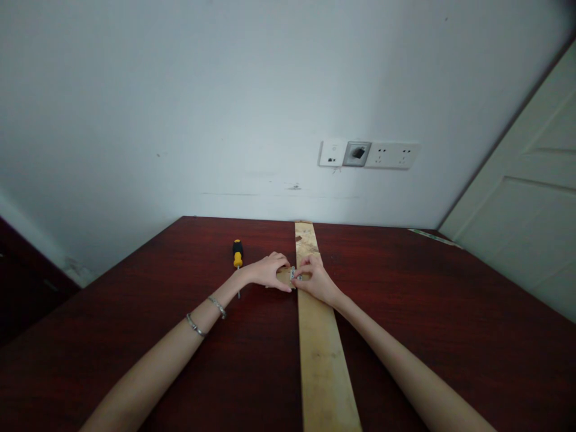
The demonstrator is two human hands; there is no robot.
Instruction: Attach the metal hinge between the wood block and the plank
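A long pale wooden board [321, 354] lies on the dark red table, running from the near edge to the wall. Against its left side sits a small wooden piece [284, 276], with my left hand [271, 271] curved around it, thumb and fingers at its edges. A small metal hinge [293, 273] spans the place where piece and board meet. My right hand [314, 278] rests over the board, fingertips pinched at the hinge; whatever lies between them is too small to make out. Left of my hands is a yellow and black screwdriver [237, 254], its shaft partly behind my left wrist.
The red table [202, 372] meets a white wall [247, 108] at the back. Wall sockets [391, 155] are above its back edge. A thin strip [434, 238] lies at the back right, near a pale door [531, 198].
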